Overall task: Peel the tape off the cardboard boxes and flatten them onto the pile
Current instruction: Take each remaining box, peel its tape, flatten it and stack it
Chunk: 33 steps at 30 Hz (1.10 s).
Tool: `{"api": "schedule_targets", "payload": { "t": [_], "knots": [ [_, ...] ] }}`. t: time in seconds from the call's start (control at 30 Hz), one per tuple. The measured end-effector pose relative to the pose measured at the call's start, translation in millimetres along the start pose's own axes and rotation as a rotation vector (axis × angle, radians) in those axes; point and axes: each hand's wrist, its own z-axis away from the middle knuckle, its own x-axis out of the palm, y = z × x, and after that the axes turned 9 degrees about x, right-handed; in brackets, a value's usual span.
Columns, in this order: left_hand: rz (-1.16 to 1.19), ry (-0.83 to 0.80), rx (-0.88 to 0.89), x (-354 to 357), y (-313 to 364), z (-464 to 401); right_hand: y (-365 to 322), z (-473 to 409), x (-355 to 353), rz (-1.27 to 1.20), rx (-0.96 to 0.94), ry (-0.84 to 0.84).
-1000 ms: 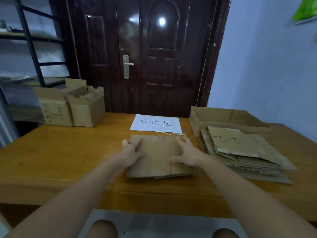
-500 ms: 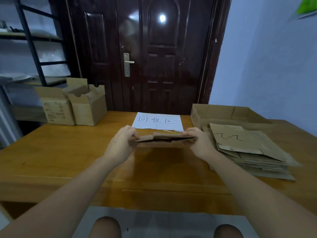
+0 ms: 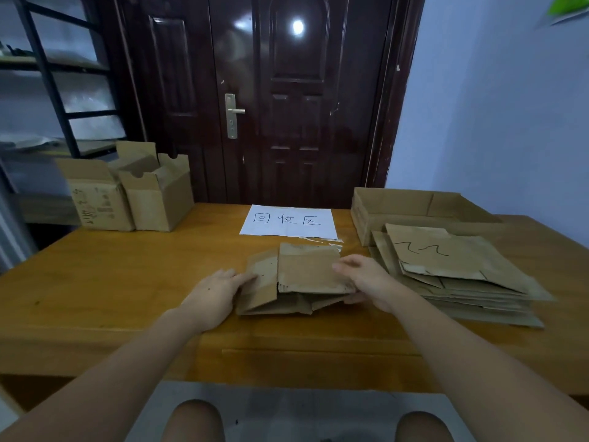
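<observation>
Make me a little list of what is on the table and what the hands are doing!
left hand: grips the left edge of the folded box
right hand: holds the box's right edge, thumb on top
folded box: partly flattened, on the table in front of the person
pile: flat cardboard stacked to the right of the box
upright boxes: two, open, far left of the table
paper sign: white, handwritten, lying behind the box

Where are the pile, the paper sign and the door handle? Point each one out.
pile (image 3: pixel 452 260), head view, on the top sheet by the scribble
paper sign (image 3: pixel 288 220), head view, on its middle among the written characters
door handle (image 3: pixel 236 110), head view, on the lever
</observation>
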Motion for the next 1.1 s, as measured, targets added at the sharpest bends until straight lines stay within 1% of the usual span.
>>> {"api": "schedule_targets", "payload": {
  "t": [0.07,0.13,0.17,0.23,0.33,0.4,0.5,0.63,0.73,0.8,0.9,1.0,1.1],
  "knots": [
    [0.356,0.048,-0.118,-3,4,-2,6,-5,6,0.144,-0.023,0.033],
    [0.710,0.136,-0.271,-8,9,-5,13,-9,12,0.161,-0.032,0.056],
    [0.803,0.151,-0.303,-12,11,-6,14,-10,14,0.135,-0.043,0.057],
    [0.929,0.109,-0.282,-22,17,-9,8,-8,15,0.097,-0.069,0.057],
    [1.074,0.065,-0.281,-39,25,-23,-16,-4,5,0.152,-0.137,0.126],
    [1.073,0.039,-0.262,-52,31,-38,-35,-3,-12,0.233,-0.176,0.176],
    [0.955,-0.020,-0.217,-70,49,-67,-61,5,-49,0.363,-0.181,0.215],
    [0.851,-0.012,-0.107,-85,89,-110,-66,16,-113,0.397,-0.130,0.244],
    [0.739,0.026,-0.015,-87,136,-142,-49,20,-165,0.271,-0.062,0.259],
    [0.736,0.031,0.039,-84,168,-163,-34,26,-194,0.247,-0.006,0.278],
    [0.781,-0.014,0.076,-76,211,-190,-11,35,-227,0.404,0.051,0.377],
    [0.858,-0.104,0.052,-64,246,-210,15,36,-249,0.560,0.061,0.467],
    [0.840,-0.231,0.016,-45,264,-216,43,28,-258,0.591,0.119,0.466]
  ]
}}
